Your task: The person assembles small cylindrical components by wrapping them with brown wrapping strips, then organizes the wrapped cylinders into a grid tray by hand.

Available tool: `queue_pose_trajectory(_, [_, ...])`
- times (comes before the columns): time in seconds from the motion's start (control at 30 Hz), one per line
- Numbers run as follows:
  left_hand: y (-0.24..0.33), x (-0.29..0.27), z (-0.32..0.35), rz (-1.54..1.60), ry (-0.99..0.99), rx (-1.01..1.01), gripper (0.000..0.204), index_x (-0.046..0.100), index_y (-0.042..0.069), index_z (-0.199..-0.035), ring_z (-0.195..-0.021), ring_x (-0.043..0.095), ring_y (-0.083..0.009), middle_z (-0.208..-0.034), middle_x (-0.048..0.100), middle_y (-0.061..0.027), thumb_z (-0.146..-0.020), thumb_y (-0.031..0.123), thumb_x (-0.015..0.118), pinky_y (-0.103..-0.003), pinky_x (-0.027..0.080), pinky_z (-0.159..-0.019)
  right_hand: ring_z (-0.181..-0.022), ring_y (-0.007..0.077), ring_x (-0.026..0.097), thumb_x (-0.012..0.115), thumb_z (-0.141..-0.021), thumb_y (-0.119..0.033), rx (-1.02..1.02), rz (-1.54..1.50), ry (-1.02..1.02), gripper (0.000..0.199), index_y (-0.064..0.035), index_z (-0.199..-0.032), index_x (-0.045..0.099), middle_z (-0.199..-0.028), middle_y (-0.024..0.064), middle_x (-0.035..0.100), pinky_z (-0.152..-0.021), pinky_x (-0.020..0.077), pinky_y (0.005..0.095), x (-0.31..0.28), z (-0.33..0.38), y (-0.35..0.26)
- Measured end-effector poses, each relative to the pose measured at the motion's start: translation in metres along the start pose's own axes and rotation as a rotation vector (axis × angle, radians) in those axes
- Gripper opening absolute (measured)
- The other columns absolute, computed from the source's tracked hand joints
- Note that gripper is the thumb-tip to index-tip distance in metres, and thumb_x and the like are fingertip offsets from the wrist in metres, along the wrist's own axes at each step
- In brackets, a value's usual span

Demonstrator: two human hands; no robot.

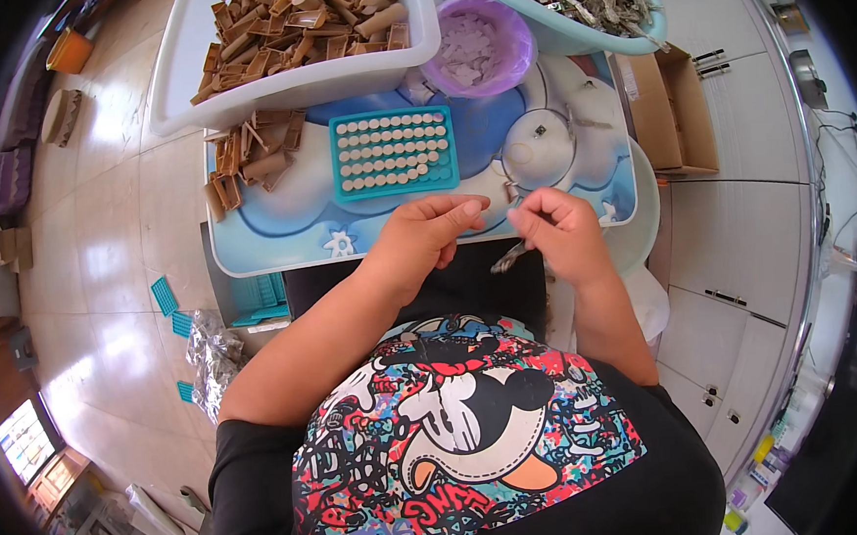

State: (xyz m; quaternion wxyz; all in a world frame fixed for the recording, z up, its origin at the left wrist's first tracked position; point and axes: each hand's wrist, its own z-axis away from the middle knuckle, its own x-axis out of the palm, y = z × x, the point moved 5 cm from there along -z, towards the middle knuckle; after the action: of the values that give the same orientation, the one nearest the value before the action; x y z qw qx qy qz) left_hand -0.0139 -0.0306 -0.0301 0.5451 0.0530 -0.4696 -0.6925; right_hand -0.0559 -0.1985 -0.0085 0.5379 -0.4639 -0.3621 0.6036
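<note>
My left hand point(433, 226) and my right hand point(561, 228) are close together, a small gap apart, over the near edge of the table. Thumb and forefinger of each hand are pinched; whatever is between them is too small or hidden to make out. Just below my right hand hangs a thin greyish strand point(508, 258), like a bit of wire; I cannot tell what carries it. Beyond my left hand lies a teal tray point(453, 138) with rows of round whitish discs point(385, 153). Several spots at its lower right hold no disc.
Brown plastic pieces point(263, 160) lie left of the tray, and more fill a white bin point(310, 86). A purple-lined bowl point(513, 73) holds flat white pieces. Grey tangled bundles fill a pale teal basin point(531, 16). A cardboard box point(679, 115) stands right of the table point(295, 246).
</note>
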Motion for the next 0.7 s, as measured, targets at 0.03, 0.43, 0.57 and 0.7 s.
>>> queue_pose_trajectory(0.03, [0.001,-0.002,0.004,-0.001,0.006,-0.001,0.035,0.062,0.002,-0.109,-0.056,0.042,-0.0051,-0.084,0.062,-0.0009,-0.085,0.028,0.063,-0.019,0.034,-0.049,-0.059,0.0017,0.047,0.064,-0.085,-0.013,0.0,-0.004,-0.005,0.015,-0.0012,-0.077,0.059,-0.064,-0.005,0.053,-0.051,0.036,0.019,0.009,0.001,-0.005])
queue_pose_trajectory(0.43, [-0.006,-0.034,0.028,0.225,0.095,0.033,0.02,0.064,0.004,-0.095,-0.055,0.042,-0.0066,-0.079,0.06,-0.0008,-0.085,0.022,0.063,-0.019,0.033,-0.049,-0.056,0.0122,0.054,0.072,-0.074,-0.005,-0.553,0.272,0.138,0.019,-0.0018,-0.085,0.058,-0.071,0.0047,0.06,-0.049,0.0423,0.0247,0.07,0.005,-0.043])
queue_pose_trajectory(0.57, [-0.006,-0.036,0.03,0.299,0.134,0.053,0.021,0.065,0.002,-0.091,-0.05,0.04,-0.0056,-0.075,0.062,-0.0027,-0.083,0.021,0.067,-0.019,0.031,-0.046,-0.057,0.0139,0.055,0.069,-0.074,0.002,-0.773,0.416,0.134,0.019,-0.0008,-0.089,0.058,-0.076,0.0088,0.06,-0.049,0.0427,0.0231,0.074,0.009,-0.047])
queue_pose_trajectory(0.7, [-0.009,-0.04,0.03,0.299,0.146,0.057,0.021,0.065,0.002,-0.091,-0.051,0.041,-0.0053,-0.074,0.062,-0.0024,-0.083,0.021,0.067,-0.019,0.032,-0.046,-0.056,0.0152,0.056,0.07,-0.073,0.002,-0.803,0.428,0.129,0.021,-0.0005,-0.09,0.059,-0.075,0.0092,0.06,-0.049,0.0428,0.0238,0.075,0.009,-0.046])
